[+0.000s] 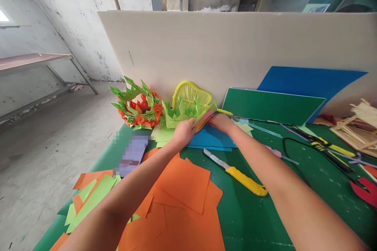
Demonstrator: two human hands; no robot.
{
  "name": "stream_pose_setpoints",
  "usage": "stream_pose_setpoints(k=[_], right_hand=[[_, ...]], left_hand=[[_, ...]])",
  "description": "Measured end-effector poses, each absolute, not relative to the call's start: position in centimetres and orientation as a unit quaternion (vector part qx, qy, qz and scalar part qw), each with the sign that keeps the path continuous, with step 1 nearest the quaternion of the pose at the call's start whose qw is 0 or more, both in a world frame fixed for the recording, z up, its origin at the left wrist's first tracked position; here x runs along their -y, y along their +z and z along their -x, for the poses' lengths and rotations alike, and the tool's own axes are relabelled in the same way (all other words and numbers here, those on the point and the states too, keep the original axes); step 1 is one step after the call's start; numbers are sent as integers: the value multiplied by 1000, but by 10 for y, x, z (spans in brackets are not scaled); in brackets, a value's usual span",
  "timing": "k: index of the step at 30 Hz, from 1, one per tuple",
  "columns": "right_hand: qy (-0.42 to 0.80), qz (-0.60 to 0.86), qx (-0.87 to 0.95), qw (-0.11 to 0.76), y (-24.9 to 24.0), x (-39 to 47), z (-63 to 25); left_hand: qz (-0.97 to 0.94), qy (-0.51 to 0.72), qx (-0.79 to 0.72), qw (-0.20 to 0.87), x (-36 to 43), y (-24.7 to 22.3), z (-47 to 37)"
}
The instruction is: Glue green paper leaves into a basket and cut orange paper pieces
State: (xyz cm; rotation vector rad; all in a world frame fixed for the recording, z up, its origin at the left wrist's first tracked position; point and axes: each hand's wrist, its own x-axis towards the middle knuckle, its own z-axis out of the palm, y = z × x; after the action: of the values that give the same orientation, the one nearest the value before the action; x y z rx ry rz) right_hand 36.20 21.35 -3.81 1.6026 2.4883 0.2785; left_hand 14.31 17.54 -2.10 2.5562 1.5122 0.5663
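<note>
My left hand (184,130) and my right hand (220,121) reach out together and hold a thin stack of coloured paper sheets (205,117), green on top with pink and orange edges. The stack sits just above a blue sheet (212,139) on the green table (253,219). Right behind the stack stand folded light-green paper pieces (179,113) and a yellow plastic basket (191,94). To their left lies a wreath of orange and green folded paper (137,106).
Orange squares (182,196) and light-green sheets (94,200) lie near me. A yellow utility knife (238,174) rests between my forearms. Green (271,106) and blue (306,80) boards lean on the beige partition (235,47). Tools, wooden sticks (359,125) and red scraps sit at right.
</note>
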Motion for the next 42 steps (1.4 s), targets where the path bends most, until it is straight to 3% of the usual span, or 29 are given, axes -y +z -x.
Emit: stream_pose_setpoints(k=[14,26,33,42], right_hand=[[76,-555,-828,-23,-40,-204,-365],[44,-555,-828,-65,-47,-209,-364],[14,-527,-848,-60,-37,-214,-382],[63,-531,-845,-20,-38,-216,-367]], left_hand=[[-844,177,-500,74,-175,-15,-144],[-844,174,-500,84,-175,-15,-142],[-843,188,-497,82,-176,-12,-140],[-847,192,-491,73,-178,-11,-138]])
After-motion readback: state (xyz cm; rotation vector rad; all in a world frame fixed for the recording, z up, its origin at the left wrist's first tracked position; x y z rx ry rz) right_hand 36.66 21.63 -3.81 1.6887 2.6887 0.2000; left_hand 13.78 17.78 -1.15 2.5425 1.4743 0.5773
